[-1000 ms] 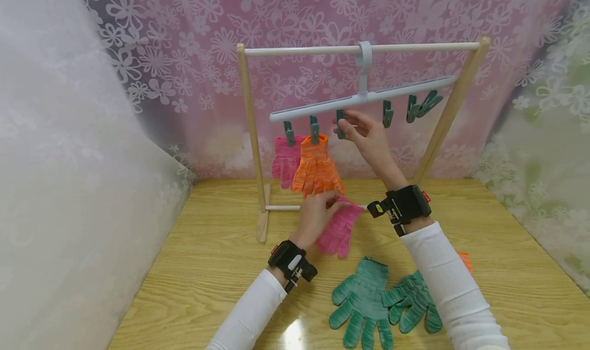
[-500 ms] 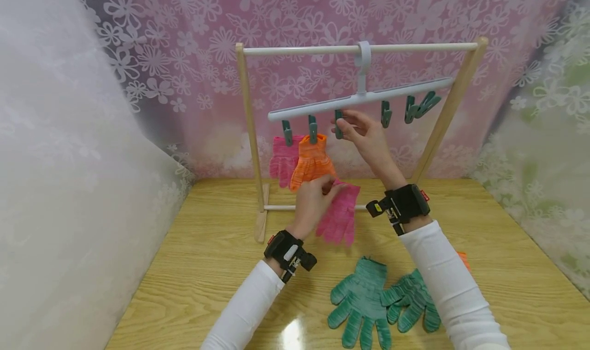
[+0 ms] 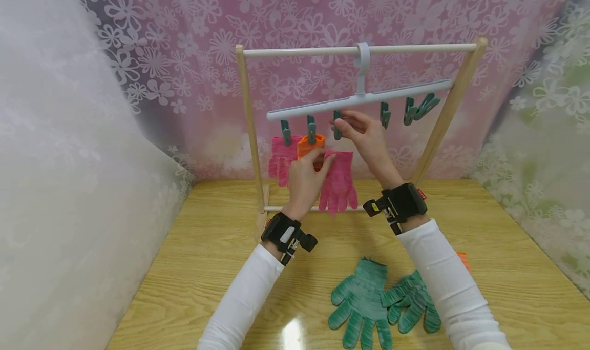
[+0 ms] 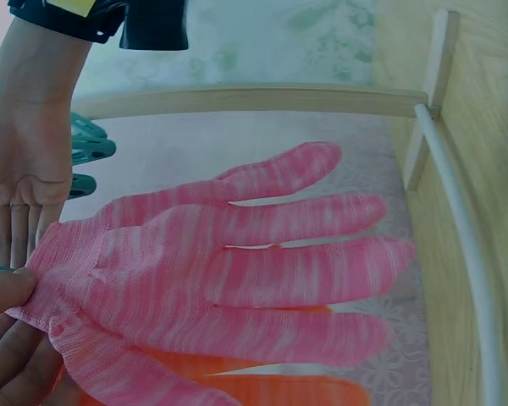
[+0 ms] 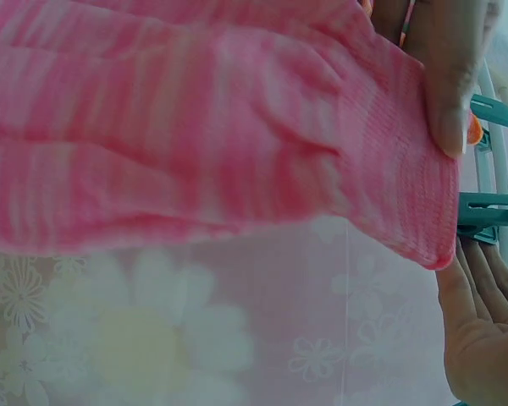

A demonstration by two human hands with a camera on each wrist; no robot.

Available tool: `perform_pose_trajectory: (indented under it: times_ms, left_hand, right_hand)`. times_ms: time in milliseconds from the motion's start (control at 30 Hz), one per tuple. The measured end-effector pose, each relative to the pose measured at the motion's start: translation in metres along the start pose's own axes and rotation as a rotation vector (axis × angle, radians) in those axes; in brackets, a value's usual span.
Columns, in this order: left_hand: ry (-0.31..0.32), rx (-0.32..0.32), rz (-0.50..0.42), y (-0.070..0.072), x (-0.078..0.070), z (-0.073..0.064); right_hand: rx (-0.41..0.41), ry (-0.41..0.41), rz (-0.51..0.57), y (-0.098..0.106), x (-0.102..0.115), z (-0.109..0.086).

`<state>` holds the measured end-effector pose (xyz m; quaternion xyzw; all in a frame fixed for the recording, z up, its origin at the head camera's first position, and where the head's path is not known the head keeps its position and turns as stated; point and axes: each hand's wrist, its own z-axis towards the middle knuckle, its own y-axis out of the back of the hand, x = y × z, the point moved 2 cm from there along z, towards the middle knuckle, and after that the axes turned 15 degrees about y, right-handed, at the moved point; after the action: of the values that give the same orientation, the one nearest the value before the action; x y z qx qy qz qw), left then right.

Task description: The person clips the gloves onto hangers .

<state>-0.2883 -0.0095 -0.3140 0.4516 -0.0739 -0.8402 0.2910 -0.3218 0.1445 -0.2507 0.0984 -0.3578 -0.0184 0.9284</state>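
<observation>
My left hand [image 3: 306, 181] pinches a pink glove [image 3: 338, 183] at its cuff, with the fingers of the glove hanging down. Thumb and fingers of my right hand [image 3: 371, 142] hold a dark green clip [image 3: 337, 125] that hangs under the white hanger [image 3: 318, 108]. Seen from the right wrist, the cuff of the pink glove [image 5: 398, 161] is right at the end of the clip [image 5: 491, 210]. To the left, an orange glove [image 3: 304, 146], partly hidden by my left hand, and another pink glove [image 3: 282, 160] hang from two clips.
The hanger tilts down to the left on a wooden rack [image 3: 299, 50]. Several clips [image 3: 408, 111] hang at its right side. Two green gloves [image 3: 361, 299] lie on the table [image 3: 193, 268]; beside them an orange piece [image 3: 463, 260] shows behind the right sleeve.
My left hand has raised the pink glove from low near the table to just below the clip. The right hand has stayed at the same clip.
</observation>
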Motion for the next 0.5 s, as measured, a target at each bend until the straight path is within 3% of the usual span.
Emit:
perform_pose_trajectory:
  times_ms: [500]
  left_hand:
    - [0.042, -0.036, -0.07, 0.004, -0.006, 0.012]
  right_hand:
    - [-0.04, 0.008, -0.028, -0.003, 0.008, 0.005]
